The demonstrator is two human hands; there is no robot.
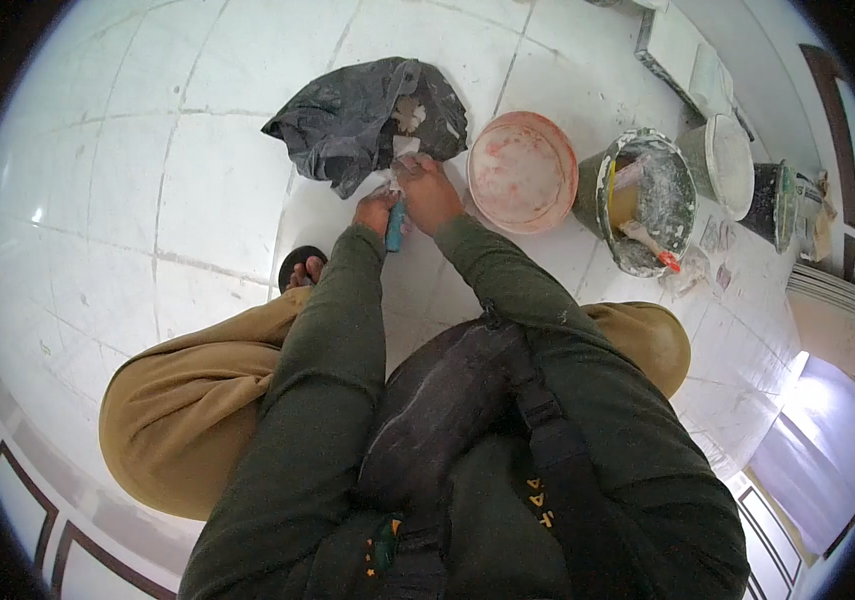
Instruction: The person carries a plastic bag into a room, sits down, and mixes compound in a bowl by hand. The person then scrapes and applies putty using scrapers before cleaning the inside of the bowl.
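A tool with a turquoise handle [395, 228] points down between my two hands, in front of a black plastic bag [333, 120]. Wrapped round the tool's handle, my left hand [376, 211] has its fingers closed. My right hand [430, 194] is closed at the tool's upper end, beside a small whitish piece [406, 146] at the bag's opening; what its fingers grip is too small to make out. Pale crumpled scraps [410, 113] lie inside the open bag. The tool's head is hidden by my fingers.
Right of the bag stand a round pinkish lid or tub [523, 172], a smeared bucket [690, 215] holding a red-tipped brush [653, 243], and a white bucket [730, 168]. Farther right is a dark container [770, 205]. My sandalled foot [303, 270] rests on the tiled floor [218, 170].
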